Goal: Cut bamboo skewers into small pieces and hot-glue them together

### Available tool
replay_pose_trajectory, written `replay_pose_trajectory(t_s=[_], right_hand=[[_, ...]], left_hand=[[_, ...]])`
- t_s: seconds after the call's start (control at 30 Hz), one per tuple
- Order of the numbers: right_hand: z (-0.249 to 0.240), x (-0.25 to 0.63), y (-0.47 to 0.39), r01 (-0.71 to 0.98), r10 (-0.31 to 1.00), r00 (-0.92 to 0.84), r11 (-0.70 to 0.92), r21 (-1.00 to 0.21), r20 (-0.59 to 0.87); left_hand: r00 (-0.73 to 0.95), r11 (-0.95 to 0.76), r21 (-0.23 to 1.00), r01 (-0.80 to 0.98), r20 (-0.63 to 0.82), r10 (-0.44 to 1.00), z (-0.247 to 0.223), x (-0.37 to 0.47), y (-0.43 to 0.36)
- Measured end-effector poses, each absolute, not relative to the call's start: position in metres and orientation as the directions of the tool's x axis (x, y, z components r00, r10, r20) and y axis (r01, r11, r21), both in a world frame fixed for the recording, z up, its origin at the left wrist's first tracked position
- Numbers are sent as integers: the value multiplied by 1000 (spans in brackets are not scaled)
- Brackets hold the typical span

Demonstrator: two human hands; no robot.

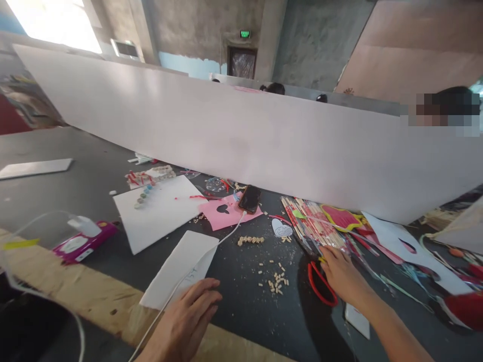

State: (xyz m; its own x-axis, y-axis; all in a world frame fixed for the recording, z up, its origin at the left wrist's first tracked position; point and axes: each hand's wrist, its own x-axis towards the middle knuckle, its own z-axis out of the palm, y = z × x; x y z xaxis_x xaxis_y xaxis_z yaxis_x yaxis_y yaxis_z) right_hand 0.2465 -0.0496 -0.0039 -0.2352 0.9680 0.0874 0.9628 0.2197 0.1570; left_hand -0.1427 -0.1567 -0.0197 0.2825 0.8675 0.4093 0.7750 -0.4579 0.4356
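My left hand (pixel 190 314) is over the near table edge, fingers stretched out and holding nothing visible. It lies beside a white foam-like sheet (pixel 184 269) with faint writing, and a white cable runs past it. On the right, my right hand (pixel 339 274) reaches forward with fingers extended. Its fingertips are at the near ends of a row of red-marked wooden sticks (pixel 311 221). Scissors with red handles (pixel 321 286) lie right beside that hand, partly covered near the pivot. Short cut wooden pieces (pixel 277 281) are scattered between my hands.
A tall white panel (pixel 241 130) stands across the back of the dark table. A phone (pixel 249 199) on pink paper (pixel 215 216), a white board (pixel 162 213) with small paint pots, a magenta power strip (pixel 85 242) and a cut white sheet (pixel 418 251) lie around.
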Motion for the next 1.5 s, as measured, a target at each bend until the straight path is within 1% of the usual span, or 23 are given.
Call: replay_pose_trajectory(t_s=[0.23,0.37,0.5,0.73,1.0,1.17,1.23,1.3,1.4,1.5], right_hand=[[-3,254,-24,964,990,-140,129,234,31],[-5,253,-13,965,995,-98,90,245,17],[-4,251,-8,963,998,-68,64,262,6],[-4,255,-2,953,1000,1,1,303,-6],[-1,258,4,951,999,49,-44,305,-9],[10,263,6,957,997,73,-77,279,25],[11,262,6,962,997,56,-67,265,51],[10,258,7,968,998,9,-25,249,63],[4,252,11,971,997,-57,44,233,49],[-2,250,18,970,998,-52,42,237,34]], left_hand=[[350,-506,422,753,394,850,-35,-146,-155],[401,-571,359,738,447,799,-39,-147,-152],[448,-603,318,732,443,777,-39,-148,-149],[468,-625,310,716,452,760,-40,-145,-148],[485,-679,259,687,532,693,-37,-146,-147],[493,-671,248,699,514,702,-40,-149,-146],[494,-671,248,699,511,704,-41,-150,-146],[499,-669,253,699,497,710,-41,-149,-146],[511,-663,266,700,461,725,-38,-148,-146],[504,-667,263,697,483,716,-35,-146,-145]])
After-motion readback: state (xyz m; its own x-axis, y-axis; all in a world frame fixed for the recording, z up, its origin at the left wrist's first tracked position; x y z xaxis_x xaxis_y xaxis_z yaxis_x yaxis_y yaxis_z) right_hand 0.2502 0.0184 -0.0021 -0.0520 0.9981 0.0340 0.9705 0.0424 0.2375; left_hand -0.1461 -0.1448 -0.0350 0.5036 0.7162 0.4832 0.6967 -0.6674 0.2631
